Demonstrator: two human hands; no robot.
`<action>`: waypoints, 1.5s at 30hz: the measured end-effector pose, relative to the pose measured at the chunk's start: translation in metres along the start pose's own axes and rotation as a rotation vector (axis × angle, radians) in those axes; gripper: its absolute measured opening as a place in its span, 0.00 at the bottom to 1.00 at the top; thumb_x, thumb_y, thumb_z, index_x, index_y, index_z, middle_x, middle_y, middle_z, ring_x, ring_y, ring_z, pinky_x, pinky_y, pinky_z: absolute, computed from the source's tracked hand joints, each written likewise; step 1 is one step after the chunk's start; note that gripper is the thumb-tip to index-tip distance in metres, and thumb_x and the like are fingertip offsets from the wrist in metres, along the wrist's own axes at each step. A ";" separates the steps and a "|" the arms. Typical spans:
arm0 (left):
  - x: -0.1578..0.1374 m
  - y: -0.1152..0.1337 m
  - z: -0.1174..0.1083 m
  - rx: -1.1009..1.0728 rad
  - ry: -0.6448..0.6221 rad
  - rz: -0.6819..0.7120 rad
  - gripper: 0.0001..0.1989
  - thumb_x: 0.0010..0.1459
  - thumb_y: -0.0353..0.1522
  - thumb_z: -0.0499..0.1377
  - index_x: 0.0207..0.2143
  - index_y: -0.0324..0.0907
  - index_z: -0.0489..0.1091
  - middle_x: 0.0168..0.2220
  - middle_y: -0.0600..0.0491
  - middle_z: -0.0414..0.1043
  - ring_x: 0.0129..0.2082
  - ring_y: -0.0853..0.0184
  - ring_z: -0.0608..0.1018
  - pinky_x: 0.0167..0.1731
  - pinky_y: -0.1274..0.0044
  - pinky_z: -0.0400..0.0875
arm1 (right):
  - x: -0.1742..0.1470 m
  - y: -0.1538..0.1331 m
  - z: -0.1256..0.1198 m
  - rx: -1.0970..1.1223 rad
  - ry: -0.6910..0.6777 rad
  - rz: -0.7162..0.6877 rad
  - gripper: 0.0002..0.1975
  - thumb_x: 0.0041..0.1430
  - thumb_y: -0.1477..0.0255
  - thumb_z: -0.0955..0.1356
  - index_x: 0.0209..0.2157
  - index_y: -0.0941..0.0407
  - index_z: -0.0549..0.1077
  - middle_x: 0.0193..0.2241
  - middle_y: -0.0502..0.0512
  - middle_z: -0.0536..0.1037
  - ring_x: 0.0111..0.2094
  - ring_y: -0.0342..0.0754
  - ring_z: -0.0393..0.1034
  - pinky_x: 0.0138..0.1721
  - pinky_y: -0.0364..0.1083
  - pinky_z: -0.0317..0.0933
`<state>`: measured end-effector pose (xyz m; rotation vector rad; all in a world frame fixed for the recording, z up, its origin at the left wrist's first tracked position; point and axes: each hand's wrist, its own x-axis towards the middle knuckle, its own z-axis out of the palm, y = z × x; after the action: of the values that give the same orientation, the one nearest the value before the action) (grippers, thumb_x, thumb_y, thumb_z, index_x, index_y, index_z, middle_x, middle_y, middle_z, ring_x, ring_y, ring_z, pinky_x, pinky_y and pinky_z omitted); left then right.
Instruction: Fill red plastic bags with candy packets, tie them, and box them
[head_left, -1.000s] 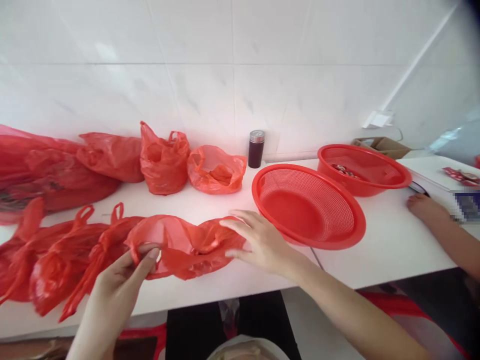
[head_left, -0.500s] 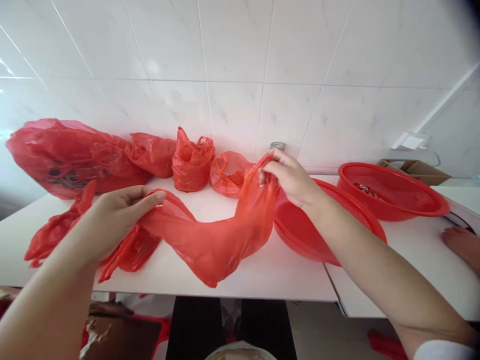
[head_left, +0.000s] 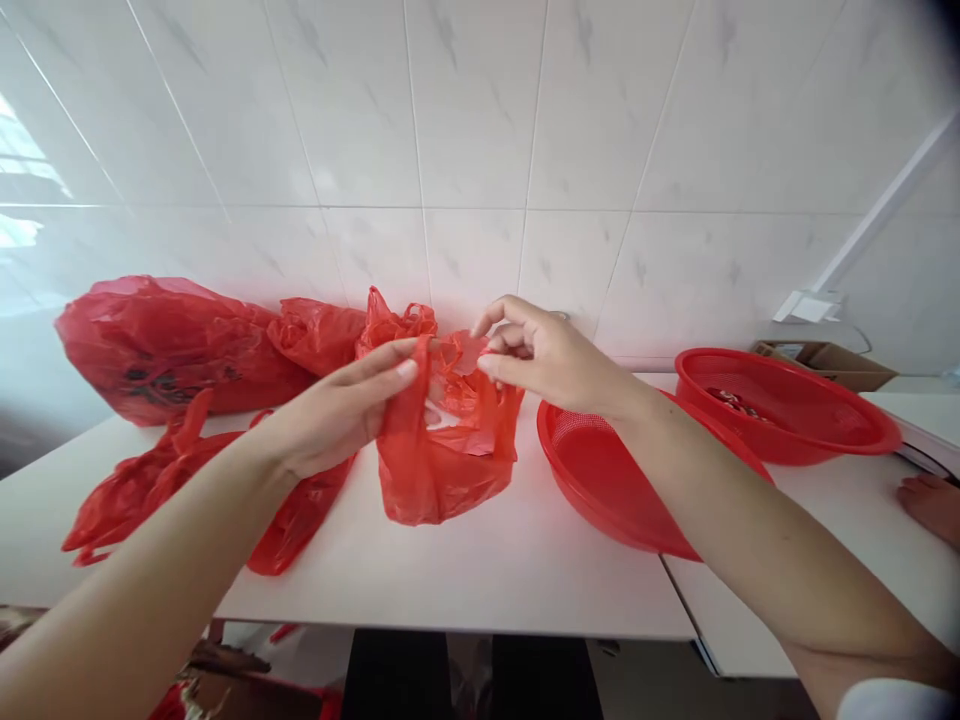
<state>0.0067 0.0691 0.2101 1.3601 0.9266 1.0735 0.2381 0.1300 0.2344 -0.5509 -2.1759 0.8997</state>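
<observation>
A thin red plastic bag point(head_left: 446, 485) hangs between my hands above the white table point(head_left: 480, 585), its two handles raised. My left hand point(head_left: 360, 400) is closed round the left handle, thumb on top. With thumb and fingers, my right hand point(head_left: 536, 355) pinches the other handle. The bag's mouth gapes between them, and its bottom sags close to the tabletop. Behind it stand a red bag with upright handles point(head_left: 382, 322) and another crumpled red bag point(head_left: 457, 390), partly covered by my hands. Right of my hands sits a red plastic basket point(head_left: 600, 480), crossed by my right forearm.
A large filled red bag point(head_left: 172, 340) and a smaller one point(head_left: 319, 335) lean near the tiled wall. Knotted red bags point(head_left: 135, 490) lie front left. A second red basket point(head_left: 787, 400) holds small items, beside a cardboard box point(head_left: 832, 362). Another person's hand point(head_left: 930, 505) rests at right.
My hands have come closer together, the left one moving right. The bag, stretched sideways before, now hangs with its mouth open and handles up. The view has tilted up slightly.
</observation>
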 end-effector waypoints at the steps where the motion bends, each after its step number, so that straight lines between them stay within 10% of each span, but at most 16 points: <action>1: 0.005 0.001 0.005 0.071 -0.073 -0.046 0.23 0.60 0.38 0.59 0.57 0.51 0.63 0.39 0.53 0.74 0.36 0.67 0.75 0.41 0.72 0.71 | 0.003 -0.005 0.005 -0.012 -0.057 -0.033 0.08 0.58 0.76 0.66 0.40 0.54 0.66 0.24 0.43 0.70 0.26 0.39 0.65 0.32 0.43 0.61; 7: 0.015 -0.005 0.021 0.568 -0.161 -0.246 0.14 0.56 0.43 0.60 0.40 0.44 0.74 0.39 0.52 0.70 0.28 0.71 0.68 0.26 0.78 0.69 | 0.016 -0.013 0.038 0.000 -0.141 -0.164 0.13 0.60 0.74 0.65 0.46 0.51 0.66 0.40 0.49 0.73 0.41 0.42 0.68 0.42 0.45 0.64; 13: 0.006 -0.027 0.000 0.208 0.036 -0.280 0.15 0.60 0.46 0.55 0.30 0.43 0.67 0.17 0.63 0.50 0.16 0.75 0.54 0.19 0.81 0.61 | 0.001 0.032 0.065 0.041 -0.034 0.034 0.13 0.56 0.69 0.69 0.44 0.50 0.68 0.40 0.50 0.73 0.40 0.45 0.69 0.38 0.47 0.66; 17: -0.003 -0.036 -0.008 0.144 -0.032 -0.233 0.15 0.62 0.44 0.53 0.33 0.42 0.67 0.22 0.58 0.66 0.19 0.73 0.66 0.25 0.78 0.66 | -0.027 0.026 0.081 0.137 0.081 0.046 0.03 0.61 0.71 0.65 0.32 0.53 0.68 0.30 0.47 0.74 0.31 0.42 0.69 0.35 0.45 0.65; 24: -0.011 -0.030 -0.005 0.526 -0.272 -0.046 0.06 0.55 0.32 0.59 0.32 0.43 0.76 0.33 0.53 0.76 0.33 0.66 0.75 0.36 0.75 0.69 | -0.039 0.018 0.088 0.116 0.204 -0.079 0.08 0.65 0.67 0.63 0.42 0.51 0.71 0.37 0.52 0.76 0.41 0.47 0.71 0.46 0.48 0.64; 29: -0.013 -0.052 0.005 1.081 0.082 0.294 0.12 0.49 0.21 0.50 0.27 0.42 0.70 0.26 0.56 0.72 0.24 0.71 0.70 0.24 0.79 0.60 | -0.017 0.071 0.105 0.447 0.030 0.242 0.14 0.66 0.61 0.61 0.49 0.50 0.70 0.37 0.51 0.76 0.40 0.46 0.71 0.44 0.48 0.65; 33: -0.014 -0.070 0.003 1.262 0.289 0.434 0.14 0.53 0.22 0.48 0.37 0.43 0.68 0.39 0.52 0.74 0.31 0.68 0.74 0.24 0.79 0.60 | -0.018 0.083 0.114 0.641 -0.098 0.221 0.12 0.63 0.60 0.65 0.45 0.50 0.72 0.33 0.50 0.74 0.34 0.45 0.69 0.37 0.46 0.65; 39: -0.030 -0.088 -0.015 1.160 0.273 0.210 0.12 0.64 0.33 0.47 0.36 0.44 0.70 0.33 0.52 0.76 0.31 0.65 0.77 0.31 0.76 0.66 | -0.027 0.093 0.112 0.569 0.012 0.249 0.17 0.62 0.56 0.64 0.30 0.55 0.70 0.28 0.48 0.72 0.31 0.42 0.69 0.40 0.45 0.64; 45: -0.090 -0.129 -0.026 1.002 0.220 -0.103 0.13 0.62 0.35 0.48 0.28 0.44 0.70 0.28 0.53 0.76 0.28 0.64 0.76 0.30 0.75 0.68 | -0.028 0.171 0.133 0.064 0.335 0.582 0.17 0.65 0.59 0.57 0.26 0.54 0.63 0.24 0.51 0.75 0.27 0.45 0.72 0.32 0.44 0.62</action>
<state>-0.0362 -0.0004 0.0733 1.9685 1.8172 0.6769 0.1769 0.1691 0.0279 -1.2448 -1.6966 1.0742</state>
